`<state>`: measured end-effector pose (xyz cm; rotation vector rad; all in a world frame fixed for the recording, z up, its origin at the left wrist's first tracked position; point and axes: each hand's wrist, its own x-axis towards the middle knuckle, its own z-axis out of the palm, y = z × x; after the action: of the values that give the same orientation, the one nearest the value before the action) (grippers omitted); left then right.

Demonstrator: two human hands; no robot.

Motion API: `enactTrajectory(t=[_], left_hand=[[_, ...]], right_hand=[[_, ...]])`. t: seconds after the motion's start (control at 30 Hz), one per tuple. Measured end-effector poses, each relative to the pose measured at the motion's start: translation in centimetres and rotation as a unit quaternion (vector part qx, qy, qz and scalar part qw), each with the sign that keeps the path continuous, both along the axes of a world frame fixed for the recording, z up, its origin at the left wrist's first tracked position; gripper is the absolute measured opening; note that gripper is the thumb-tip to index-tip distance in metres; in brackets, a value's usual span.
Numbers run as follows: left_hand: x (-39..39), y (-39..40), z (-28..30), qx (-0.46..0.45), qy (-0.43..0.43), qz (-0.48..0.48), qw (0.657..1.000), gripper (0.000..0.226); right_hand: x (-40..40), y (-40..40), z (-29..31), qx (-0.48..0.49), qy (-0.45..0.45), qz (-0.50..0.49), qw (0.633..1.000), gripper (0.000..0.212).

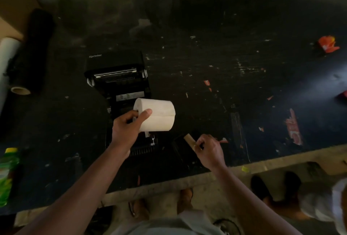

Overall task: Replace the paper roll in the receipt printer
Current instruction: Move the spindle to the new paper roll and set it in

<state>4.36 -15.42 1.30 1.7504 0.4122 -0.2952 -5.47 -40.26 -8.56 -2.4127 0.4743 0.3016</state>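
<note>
A black Xprinter receipt printer [116, 76] lies on the dark worktop with its lid swung open away from me. My left hand [127, 127] grips a full white paper roll [159, 116] by its left end, holding it just above the printer's open paper bay. To the right, near the table's front edge, my right hand [208, 150] pinches a small brown cardboard core [189, 139], the empty spool. The bay's inside is mostly hidden by the roll and my hand.
A black film roll [35, 46] and a white roll [7, 60] lie at the far left. A green bottle [7, 174] stands at the front left. Orange scraps [327, 44] and paper bits litter the right. Another person's feet [262, 187] show below right.
</note>
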Motion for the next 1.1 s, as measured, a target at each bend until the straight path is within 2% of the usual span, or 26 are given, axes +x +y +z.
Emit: enactTrajectory(t=[0.13, 0.27, 0.33, 0.43, 0.5, 0.6, 0.67, 0.7, 0.77, 0.9, 1.03, 1.1], left_hand=[[-0.7, 1.5, 0.6, -0.062, 0.006, 0.012, 0.998, 0.024], [-1.6, 2.6, 1.3, -0.101, 0.003, 0.027, 0.994, 0.022], [-2.1, 3.2, 1.4, -0.108, 0.003, 0.034, 0.994, 0.023], [-2.7, 4.1, 1.1, -0.119, 0.013, 0.044, 0.992, 0.017], [-3.2, 4.8, 0.9, -0.134, 0.026, 0.058, 0.989, 0.015], [-3.7, 5.5, 0.9, -0.158, 0.045, 0.077, 0.983, 0.013], [-4.2, 6.1, 1.1, -0.188, 0.057, 0.085, 0.977, 0.010], [-4.4, 6.3, 1.2, -0.207, 0.065, 0.087, 0.972, 0.013], [-4.8, 6.6, 1.4, -0.247, 0.081, 0.100, 0.961, 0.027], [-4.8, 7.3, 1.5, -0.318, 0.097, 0.129, 0.934, 0.022], [-4.4, 7.8, 1.5, -0.334, 0.101, 0.145, 0.926, 0.037], [-4.2, 7.9, 1.3, -0.344, 0.094, 0.148, 0.923, 0.042]], right_hand=[[1.0, 0.2, -0.2, 0.000, 0.002, -0.026, 1.000, 0.024], [2.2, 0.2, -0.4, 0.022, 0.028, -0.029, 0.999, 0.031], [2.7, 0.4, -0.5, -0.006, 0.006, -0.010, 1.000, 0.028], [3.7, 1.3, -0.1, -0.078, -0.075, 0.098, 0.989, 0.028], [5.1, 2.5, 0.7, -0.101, -0.071, 0.223, 0.967, 0.040], [7.5, 4.9, 1.4, -0.156, 0.023, 0.376, 0.913, 0.049], [8.7, 5.9, 1.3, -0.177, 0.092, 0.414, 0.888, 0.044], [9.2, 6.1, 1.3, -0.165, 0.109, 0.414, 0.889, 0.039], [10.3, 6.2, 1.8, -0.128, 0.122, 0.392, 0.903, 0.030], [12.4, 4.3, 4.0, -0.079, 0.094, 0.302, 0.945, 0.021], [12.0, 1.1, 6.9, 0.003, -0.045, 0.087, 0.995, 0.018], [10.7, 0.8, 9.0, 0.110, -0.113, -0.045, 0.986, 0.019]])
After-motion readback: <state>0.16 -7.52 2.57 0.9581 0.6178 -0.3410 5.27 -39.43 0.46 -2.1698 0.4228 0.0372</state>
